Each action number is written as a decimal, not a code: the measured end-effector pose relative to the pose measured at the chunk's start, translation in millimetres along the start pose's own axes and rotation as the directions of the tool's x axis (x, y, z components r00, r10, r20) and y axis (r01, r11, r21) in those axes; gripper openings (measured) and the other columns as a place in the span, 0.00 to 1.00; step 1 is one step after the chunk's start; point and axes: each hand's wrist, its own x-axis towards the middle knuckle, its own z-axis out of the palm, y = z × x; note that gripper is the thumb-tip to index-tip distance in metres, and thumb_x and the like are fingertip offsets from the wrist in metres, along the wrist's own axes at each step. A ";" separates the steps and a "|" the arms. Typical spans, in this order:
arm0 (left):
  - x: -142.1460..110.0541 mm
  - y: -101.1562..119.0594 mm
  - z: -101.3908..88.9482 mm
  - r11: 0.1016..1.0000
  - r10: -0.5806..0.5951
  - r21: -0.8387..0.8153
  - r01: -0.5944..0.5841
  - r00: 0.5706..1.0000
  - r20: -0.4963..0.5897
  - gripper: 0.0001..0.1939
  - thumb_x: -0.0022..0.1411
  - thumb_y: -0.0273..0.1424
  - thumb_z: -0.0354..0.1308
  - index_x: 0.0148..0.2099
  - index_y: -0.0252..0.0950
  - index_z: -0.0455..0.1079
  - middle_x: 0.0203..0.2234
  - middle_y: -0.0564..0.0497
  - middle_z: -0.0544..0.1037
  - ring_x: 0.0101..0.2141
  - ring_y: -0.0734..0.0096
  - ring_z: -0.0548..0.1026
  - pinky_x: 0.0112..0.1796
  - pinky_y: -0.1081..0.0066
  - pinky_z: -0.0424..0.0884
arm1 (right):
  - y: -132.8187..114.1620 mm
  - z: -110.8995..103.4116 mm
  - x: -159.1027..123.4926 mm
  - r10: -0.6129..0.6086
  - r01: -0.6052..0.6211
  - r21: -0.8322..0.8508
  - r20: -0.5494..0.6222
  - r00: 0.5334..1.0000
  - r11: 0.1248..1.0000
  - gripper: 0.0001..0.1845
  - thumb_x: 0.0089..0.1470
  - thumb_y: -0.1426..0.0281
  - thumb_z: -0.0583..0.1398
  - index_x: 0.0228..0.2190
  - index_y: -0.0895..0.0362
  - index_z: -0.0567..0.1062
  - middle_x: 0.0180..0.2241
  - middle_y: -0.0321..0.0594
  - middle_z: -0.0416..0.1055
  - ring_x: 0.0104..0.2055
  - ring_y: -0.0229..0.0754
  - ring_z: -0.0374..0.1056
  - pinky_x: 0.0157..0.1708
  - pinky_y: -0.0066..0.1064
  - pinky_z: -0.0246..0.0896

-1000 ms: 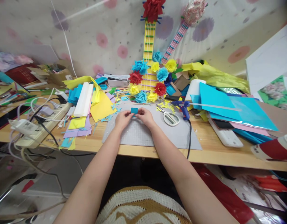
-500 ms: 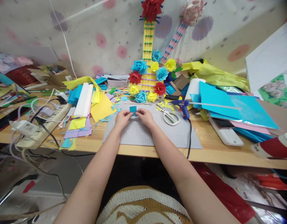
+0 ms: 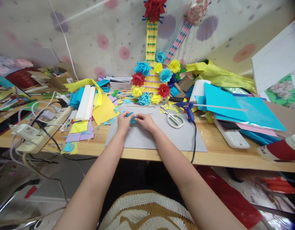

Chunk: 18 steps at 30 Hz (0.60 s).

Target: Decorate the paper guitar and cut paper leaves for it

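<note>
A small piece of blue crepe paper (image 3: 132,119) is pinched in my left hand (image 3: 124,120), above the grey cutting mat (image 3: 142,139). The paper looks tilted and bent. My right hand (image 3: 146,122) is closed at the paper's right edge, thumb and fingertips together on it. To the right on the mat lie scissors with white handles (image 3: 175,121). A blue glue gun (image 3: 188,111) rests beyond them, its black cord running off the table's front edge.
A yellow paper guitar (image 3: 152,76) with paper flowers leans at the back. Crepe paper rolls (image 3: 84,103) and a cabled power strip (image 3: 45,127) occupy the left. Blue sheets (image 3: 260,111), a white power bank (image 3: 233,139) and a paper cup (image 3: 281,148) stand right.
The blue paper has gone from flat and upright between both hands to tilted and bent, slightly left. My right hand has turned, its fingers reaching further left.
</note>
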 end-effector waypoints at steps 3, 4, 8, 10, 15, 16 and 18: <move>0.1 2.3 1.5 1.000 0.018 -0.002 -0.018 1.000 0.011 0.10 0.44 0.37 0.60 0.27 0.35 0.70 0.22 0.54 0.73 0.27 0.74 0.69 0.31 0.73 0.65 | 3.5 -0.7 0.5 0.008 -0.008 -0.017 -0.007 1.000 1.000 0.06 0.45 0.69 0.57 0.25 0.57 0.74 0.23 0.33 0.71 0.26 0.34 0.62 0.30 0.26 0.55; 0.4 2.5 1.5 1.000 0.021 -0.011 -0.020 1.000 0.017 0.10 0.45 0.38 0.59 0.27 0.35 0.70 0.22 0.54 0.72 0.26 0.74 0.69 0.31 0.73 0.65 | 4.9 -0.8 0.4 0.005 -0.005 -0.031 -0.002 1.000 1.000 0.06 0.45 0.69 0.58 0.25 0.57 0.74 0.23 0.33 0.71 0.26 0.34 0.62 0.30 0.26 0.55; 1.6 0.6 0.5 0.999 0.045 -0.011 -0.045 0.999 -0.005 0.10 0.47 0.37 0.58 0.25 0.34 0.68 0.21 0.54 0.71 0.24 0.76 0.68 0.30 0.74 0.65 | 6.9 0.4 -0.4 -0.019 0.020 -0.061 0.015 1.000 0.998 0.05 0.45 0.70 0.58 0.26 0.57 0.74 0.24 0.33 0.71 0.28 0.35 0.63 0.32 0.26 0.55; 1.5 0.3 0.7 0.999 0.044 -0.024 -0.044 0.999 -0.020 0.11 0.47 0.38 0.58 0.25 0.34 0.67 0.21 0.54 0.71 0.25 0.76 0.68 0.30 0.75 0.65 | 5.9 1.1 -0.5 -0.025 0.026 -0.061 0.012 1.000 0.998 0.05 0.46 0.70 0.58 0.25 0.56 0.74 0.25 0.33 0.71 0.28 0.35 0.63 0.32 0.27 0.55; -0.5 6.4 3.5 0.994 -0.040 -0.095 0.044 0.998 0.045 0.14 0.45 0.39 0.60 0.31 0.33 0.69 0.25 0.51 0.74 0.26 0.76 0.69 0.30 0.74 0.66 | 5.9 -1.6 2.4 0.039 -0.036 0.026 -0.092 0.995 0.999 0.04 0.45 0.70 0.58 0.23 0.57 0.71 0.22 0.32 0.69 0.26 0.34 0.62 0.30 0.26 0.55; -0.6 7.2 3.6 0.994 -0.053 -0.091 0.058 0.997 0.060 0.15 0.45 0.39 0.61 0.32 0.33 0.69 0.25 0.51 0.74 0.26 0.75 0.69 0.30 0.74 0.66 | 6.6 -2.5 3.2 0.066 -0.059 0.059 -0.128 0.990 0.997 0.04 0.44 0.70 0.58 0.23 0.57 0.71 0.22 0.32 0.69 0.25 0.34 0.62 0.30 0.26 0.55; -0.4 6.6 2.7 0.996 -0.051 -0.067 0.057 0.995 0.081 0.15 0.44 0.39 0.62 0.31 0.33 0.70 0.22 0.52 0.73 0.24 0.76 0.69 0.30 0.73 0.66 | 8.1 -3.5 4.5 0.105 -0.085 0.118 -0.175 0.979 0.989 0.04 0.44 0.69 0.58 0.22 0.57 0.69 0.21 0.32 0.68 0.25 0.34 0.63 0.30 0.26 0.56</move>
